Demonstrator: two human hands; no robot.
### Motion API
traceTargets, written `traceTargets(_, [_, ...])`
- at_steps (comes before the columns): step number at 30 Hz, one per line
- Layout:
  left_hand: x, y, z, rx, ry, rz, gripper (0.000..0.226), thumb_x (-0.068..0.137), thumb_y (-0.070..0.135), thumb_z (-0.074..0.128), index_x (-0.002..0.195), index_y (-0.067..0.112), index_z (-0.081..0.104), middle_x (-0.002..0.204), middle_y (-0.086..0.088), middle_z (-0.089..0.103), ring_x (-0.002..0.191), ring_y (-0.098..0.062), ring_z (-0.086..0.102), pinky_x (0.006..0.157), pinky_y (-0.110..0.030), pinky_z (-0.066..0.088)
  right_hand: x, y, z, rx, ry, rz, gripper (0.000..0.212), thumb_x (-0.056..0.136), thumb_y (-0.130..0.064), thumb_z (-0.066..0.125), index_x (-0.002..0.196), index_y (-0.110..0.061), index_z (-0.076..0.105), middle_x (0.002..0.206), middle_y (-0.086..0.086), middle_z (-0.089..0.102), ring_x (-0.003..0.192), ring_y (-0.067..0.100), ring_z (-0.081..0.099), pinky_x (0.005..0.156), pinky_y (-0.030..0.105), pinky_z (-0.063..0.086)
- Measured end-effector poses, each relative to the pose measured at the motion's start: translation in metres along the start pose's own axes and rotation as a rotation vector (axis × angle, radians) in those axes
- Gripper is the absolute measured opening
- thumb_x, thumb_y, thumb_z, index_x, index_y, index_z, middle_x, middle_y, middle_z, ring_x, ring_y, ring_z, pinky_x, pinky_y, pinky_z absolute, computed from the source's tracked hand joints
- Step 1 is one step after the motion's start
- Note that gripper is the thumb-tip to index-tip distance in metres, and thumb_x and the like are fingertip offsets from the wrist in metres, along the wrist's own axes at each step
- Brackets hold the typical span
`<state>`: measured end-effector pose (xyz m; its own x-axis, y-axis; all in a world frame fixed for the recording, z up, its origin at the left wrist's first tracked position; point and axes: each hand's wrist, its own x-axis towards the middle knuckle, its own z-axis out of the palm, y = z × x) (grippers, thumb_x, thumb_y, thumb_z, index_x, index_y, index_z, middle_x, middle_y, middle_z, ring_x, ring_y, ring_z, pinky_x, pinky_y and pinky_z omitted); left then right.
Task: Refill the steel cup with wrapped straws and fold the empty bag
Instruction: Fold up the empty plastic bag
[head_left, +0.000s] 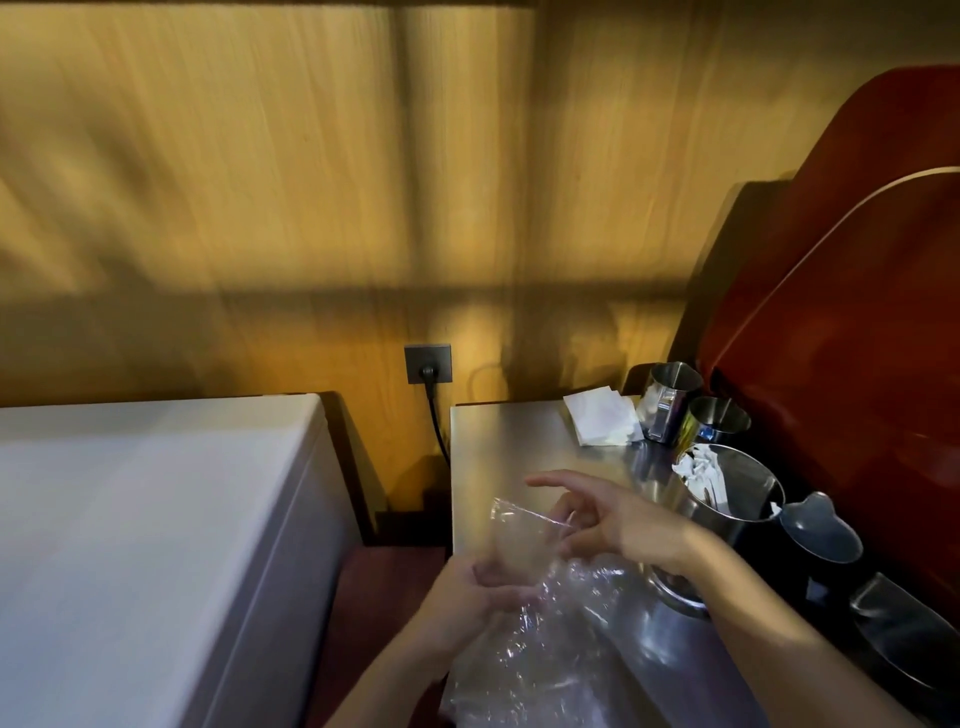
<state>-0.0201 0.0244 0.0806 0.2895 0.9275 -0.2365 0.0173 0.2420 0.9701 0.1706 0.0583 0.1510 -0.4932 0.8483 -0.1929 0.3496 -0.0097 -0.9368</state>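
A clear, crinkled plastic bag (540, 613) lies over the near part of the steel counter (509, 436), its far end lifted. My left hand (467, 597) grips the bag's left side from below. At the lifted top edge, my right hand (618, 519) pinches the bag with thumb and middle fingers while the index finger points left. Just right of that hand stands the large steel cup (737, 514) with white wrapped straws (698, 467) sticking up inside it. The bag looks empty.
Two smaller steel cups (670, 400) (717, 421) and a white folded paper (602, 421) sit at the counter's back. Dark steel pitchers (821, 530) line the right side beside a red machine (841, 291). A white chest (145, 519) stands left, across a gap, with a wall socket (427, 364) behind.
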Motion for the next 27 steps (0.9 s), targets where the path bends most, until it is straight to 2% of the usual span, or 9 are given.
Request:
traceTargets(1, [-0.001, -0.001, -0.003, -0.033, 0.019, 0.014, 0.01, 0.064, 0.004, 0.079, 0.067, 0.011, 0.073, 0.069, -0.007, 0.073, 0.064, -0.017, 0.065, 0.059, -0.024, 0.051, -0.001, 0.005, -0.002, 0.039, 0.041, 0.033, 0.067, 0.073, 0.011, 0.067, 0.13, -0.017, 0.046, 0.084, 0.011, 0.059, 0.063, 0.013, 0.06, 0.056, 0.022, 0.048])
traceTargets(4, [-0.002, -0.003, -0.011, -0.091, 0.049, 0.021, 0.032, 0.057, 0.016, 0.084, 0.081, 0.0, 0.071, 0.085, -0.023, 0.071, 0.075, -0.028, 0.066, 0.069, -0.032, 0.051, -0.005, 0.023, -0.004, 0.117, 0.143, 0.092, 0.067, 0.071, -0.005, 0.075, 0.129, -0.024, 0.047, 0.087, 0.014, 0.06, 0.068, 0.017, 0.065, 0.061, 0.031, 0.051])
traceTargets(9, [0.001, -0.011, -0.006, -0.232, 0.144, -0.02, 0.022, 0.057, 0.01, 0.078, 0.074, 0.003, 0.066, 0.065, -0.012, 0.066, 0.051, -0.018, 0.061, 0.046, -0.024, 0.048, -0.007, 0.058, 0.016, 0.351, 0.147, 0.205, 0.089, 0.045, -0.041, 0.089, 0.116, -0.044, 0.036, 0.11, 0.008, 0.06, 0.1, 0.032, 0.065, 0.083, 0.045, 0.054])
traceTargets(11, [0.003, -0.013, -0.004, -0.265, 0.157, -0.037, 0.021, 0.061, 0.007, 0.076, 0.077, -0.001, 0.065, 0.068, -0.016, 0.068, 0.06, -0.025, 0.066, 0.056, -0.034, 0.056, -0.006, 0.065, 0.028, 0.348, 0.159, 0.183, 0.078, 0.048, -0.031, 0.088, 0.113, -0.037, 0.047, 0.099, 0.001, 0.068, 0.098, 0.024, 0.067, 0.082, 0.037, 0.056])
traceTargets(14, [0.006, -0.017, -0.004, -0.313, 0.207, -0.077, 0.025, 0.061, 0.008, 0.075, 0.083, -0.003, 0.068, 0.087, -0.027, 0.07, 0.082, -0.041, 0.066, 0.082, -0.054, 0.052, -0.003, 0.076, 0.038, 0.442, 0.279, 0.175, 0.058, 0.059, -0.001, 0.081, 0.111, -0.01, 0.056, 0.078, 0.004, 0.073, 0.063, 0.016, 0.069, 0.053, 0.025, 0.053])
traceTargets(17, [0.01, -0.025, -0.004, -0.346, 0.244, -0.122, 0.027, 0.065, 0.003, 0.074, 0.088, -0.001, 0.06, 0.081, -0.021, 0.067, 0.07, -0.035, 0.065, 0.066, -0.042, 0.054, 0.001, 0.086, 0.041, 0.515, 0.414, 0.183, 0.056, 0.057, 0.0, 0.078, 0.108, -0.005, 0.056, 0.058, 0.008, 0.068, 0.05, 0.024, 0.055, 0.047, 0.028, 0.043])
traceTargets(20, [0.011, -0.035, -0.004, -0.292, 0.35, -0.196, 0.05, 0.072, -0.002, 0.071, 0.112, 0.013, 0.044, 0.096, -0.018, 0.066, 0.07, -0.028, 0.065, 0.054, -0.035, 0.052, 0.006, 0.101, 0.043, 0.488, 0.553, 0.165, 0.061, 0.067, 0.014, 0.07, 0.109, -0.026, 0.05, 0.048, 0.001, 0.065, 0.04, 0.013, 0.056, 0.035, 0.02, 0.04])
traceTargets(23, [0.01, -0.042, -0.001, -0.158, 0.392, -0.149, 0.06, 0.072, -0.009, 0.068, 0.111, 0.022, 0.034, 0.09, -0.015, 0.061, 0.066, -0.024, 0.061, 0.052, -0.036, 0.053, 0.01, 0.113, 0.046, 0.339, 0.594, 0.146, 0.067, 0.072, 0.015, 0.064, 0.107, -0.041, 0.049, 0.041, -0.005, 0.057, 0.033, 0.011, 0.049, 0.031, 0.019, 0.038])
traceTargets(27, [0.012, -0.049, 0.002, -0.088, 0.346, -0.086, 0.031, 0.074, -0.011, 0.062, 0.094, 0.011, 0.05, 0.071, -0.009, 0.054, 0.052, -0.017, 0.051, 0.047, -0.028, 0.041, 0.013, 0.119, 0.048, 0.215, 0.522, 0.18, 0.028, 0.077, 0.008, 0.062, 0.078, -0.019, 0.069, 0.044, -0.006, 0.06, 0.034, 0.005, 0.049, 0.035, 0.017, 0.039])
